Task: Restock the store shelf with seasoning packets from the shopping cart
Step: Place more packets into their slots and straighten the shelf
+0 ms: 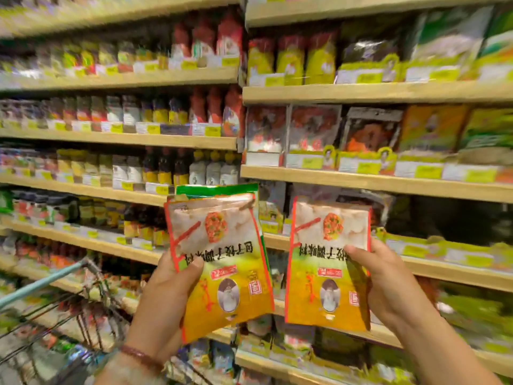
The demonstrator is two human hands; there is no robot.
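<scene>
My left hand (166, 295) grips a small stack of yellow and orange seasoning packets (230, 273), held upside down, with a green-edged packet showing behind the front one. My right hand (388, 284) holds another stack of the same seasoning packets (324, 273), also upside down. Both stacks are raised in front of the store shelf (361, 184). A dark gap (458, 218) shows on the shelf level behind and to the right of my right hand. The shopping cart (55, 315) is at the lower left, with packets inside it that are blurred.
Wooden shelves on both sides are packed with bottles (166, 168), jars and packets behind yellow price tags. The cart's light blue handle (41, 284) runs across the lower left. The whole view is motion-blurred.
</scene>
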